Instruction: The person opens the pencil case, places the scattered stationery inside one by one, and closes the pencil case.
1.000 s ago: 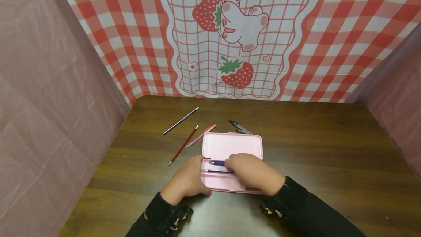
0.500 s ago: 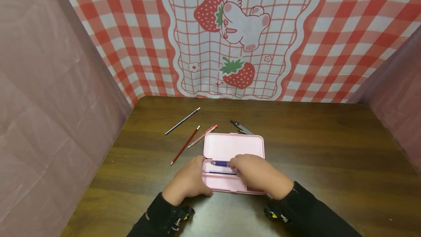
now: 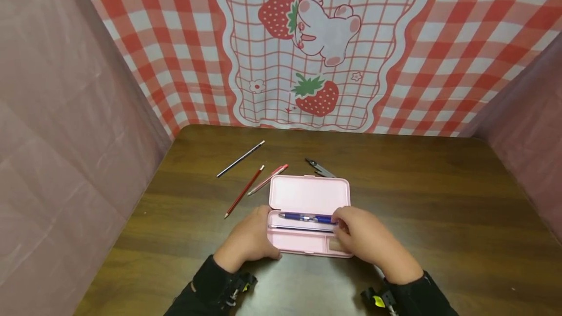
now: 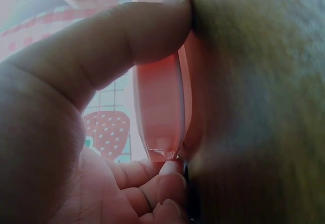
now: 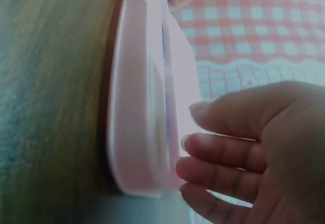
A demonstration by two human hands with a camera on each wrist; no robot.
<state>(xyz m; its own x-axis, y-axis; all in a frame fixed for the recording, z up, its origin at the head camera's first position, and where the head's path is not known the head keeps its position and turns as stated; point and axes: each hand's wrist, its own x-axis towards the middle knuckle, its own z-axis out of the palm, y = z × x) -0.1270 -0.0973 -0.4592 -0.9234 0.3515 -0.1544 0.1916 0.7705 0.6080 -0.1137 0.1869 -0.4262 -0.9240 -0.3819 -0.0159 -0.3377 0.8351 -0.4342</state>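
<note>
The right hand, loosely bent and empty, has slid rightward; the blue plastic pen shows more inside the pink plastic case the left hand grips.

We record the right hand shifted rightward, exposing more of the blue pen and the small compartment.

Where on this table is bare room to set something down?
The widest free patch of table lies right of the compass and right hand; a smaller one between the sleeves borders the pink case. Left of its lid it's crowded: dark pencil, red pencil, pink pen.
</note>
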